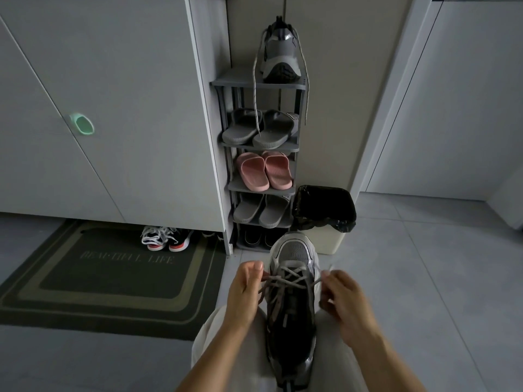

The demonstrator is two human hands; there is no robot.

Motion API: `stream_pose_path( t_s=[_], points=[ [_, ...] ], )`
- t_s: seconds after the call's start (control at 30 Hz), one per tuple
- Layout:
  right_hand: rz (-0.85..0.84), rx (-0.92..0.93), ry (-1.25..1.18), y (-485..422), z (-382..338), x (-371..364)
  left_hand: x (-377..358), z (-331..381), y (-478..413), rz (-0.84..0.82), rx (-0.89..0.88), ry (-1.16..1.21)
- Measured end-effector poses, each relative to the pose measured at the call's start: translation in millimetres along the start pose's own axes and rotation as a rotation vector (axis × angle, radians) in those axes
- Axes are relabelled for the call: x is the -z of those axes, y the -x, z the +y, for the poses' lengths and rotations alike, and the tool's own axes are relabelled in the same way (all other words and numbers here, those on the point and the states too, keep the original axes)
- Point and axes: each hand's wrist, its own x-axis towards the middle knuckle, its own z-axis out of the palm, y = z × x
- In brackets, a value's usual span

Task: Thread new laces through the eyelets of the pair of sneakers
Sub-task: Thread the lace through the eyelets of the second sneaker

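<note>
The left hand (245, 284) pinches one end of the grey speckled flat lace (285, 280) at its fingertips. The right hand (343, 301) is motion-blurred, fingers curled around the other end as far as can be told. The lace runs through the grey mesh-toed sneaker with a glossy black tongue (293, 301), which rests toe-forward on the person's lap between the light trouser legs (226, 349).

Progress, judged: several crossings sit over the lower eyelets near the toe, while the upper eyelets toward the collar look unlaced, so this shoe is about half done.

The matching grey sneaker (280, 52) stands toe-down on top of the narrow grey shoe rack (300, 148), lace ends dangling loose past the shelves. It looks threaded but untied, though its eyelets are too small to confirm.

Writing: the dark bordered doormat (110, 278) reads roughly "BEAUTIFUL LIFE", the first word blurred. No brand is legible on either sneaker.
</note>
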Motion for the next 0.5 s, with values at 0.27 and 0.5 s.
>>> stream_pose_path(
  t_s=[0.27,0.5],
  points=[
    [0.374,-0.093,-0.485,-63.0,-14.0,87.6,-3.2,-10.2,-5.7,0.003,0.057,0.069],
    [-0.138,-0.132,0.221,-17.2,-11.9,23.7,-13.1,-12.2,-8.6,-0.15,0.042,-0.018]
  ],
)
